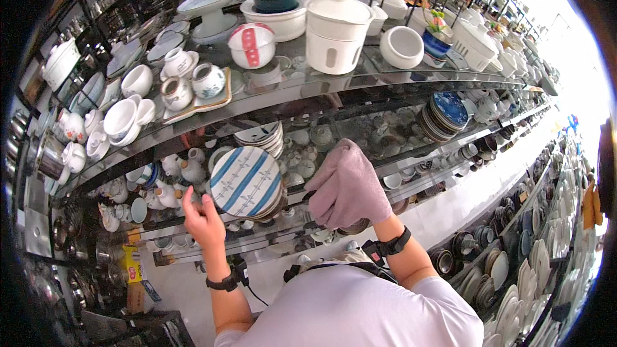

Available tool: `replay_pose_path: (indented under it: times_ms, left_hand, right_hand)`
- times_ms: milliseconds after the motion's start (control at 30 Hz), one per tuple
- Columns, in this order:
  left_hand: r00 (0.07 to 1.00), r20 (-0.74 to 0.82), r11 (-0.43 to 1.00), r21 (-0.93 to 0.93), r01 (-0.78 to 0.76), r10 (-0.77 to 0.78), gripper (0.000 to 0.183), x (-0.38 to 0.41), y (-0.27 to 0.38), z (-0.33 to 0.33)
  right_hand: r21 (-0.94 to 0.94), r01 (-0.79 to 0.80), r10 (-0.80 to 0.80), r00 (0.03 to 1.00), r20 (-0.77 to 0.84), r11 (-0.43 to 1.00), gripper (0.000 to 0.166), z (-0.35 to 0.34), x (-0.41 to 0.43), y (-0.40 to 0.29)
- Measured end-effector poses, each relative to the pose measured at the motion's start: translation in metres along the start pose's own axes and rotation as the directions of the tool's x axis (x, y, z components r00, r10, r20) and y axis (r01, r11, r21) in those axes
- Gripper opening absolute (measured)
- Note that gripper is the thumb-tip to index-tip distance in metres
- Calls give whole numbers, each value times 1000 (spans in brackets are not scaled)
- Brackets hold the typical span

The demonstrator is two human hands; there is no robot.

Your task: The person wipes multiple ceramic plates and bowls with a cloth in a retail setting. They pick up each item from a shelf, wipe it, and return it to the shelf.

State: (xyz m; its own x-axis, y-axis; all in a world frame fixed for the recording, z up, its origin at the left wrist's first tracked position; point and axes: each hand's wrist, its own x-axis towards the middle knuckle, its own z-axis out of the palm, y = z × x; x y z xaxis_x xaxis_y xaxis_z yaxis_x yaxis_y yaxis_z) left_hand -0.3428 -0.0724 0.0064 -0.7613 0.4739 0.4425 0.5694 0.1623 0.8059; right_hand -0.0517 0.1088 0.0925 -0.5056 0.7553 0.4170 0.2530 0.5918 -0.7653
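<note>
A mauve cloth (344, 188) covers my right hand (352, 193), whose fingers are hidden in its folds, over the front of a glass shelf. My left hand (205, 219) holds nothing; its fingers are apart, just left of a stack topped by a round plate (246, 181) with blue stripes and leaf sprigs. I cannot tell whether a fingertip touches the plate's edge. Behind this stack sit nested patterned bowls (265, 137). Small ceramic bottles (193, 171) stand to the left of the plates. Both wrists carry black bands with small devices.
The upper glass shelf (289, 87) bears a lidded white ceramic pot (339, 33), a red-and-white lidded bowl (251, 46) and small jars on a tray (207, 103). Blue-topped stacked plates (449, 108) stand farther right. Another rack of plates (496, 270) lines the aisle. A yellow package (133, 264) is low on the left.
</note>
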Motion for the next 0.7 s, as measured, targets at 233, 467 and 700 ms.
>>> replay_pose_path:
  times_ms: [233,467,700]
  left_hand:
    - [979,81,968,-186,-171,189,19,-29,87,31]
    - [919,264,927,-316,-203,291,14,-80,172,143]
    - [798,463,914,-312,-261,386,19,-162,290,326]
  right_hand:
    - [273,-300,220,932,288,914,17,-48,-9,58]
    - [266,-239,220,970,102,934,5,-160,-30,91]
    - [171,-130,125,991,38,977,5,-341,-53,160]
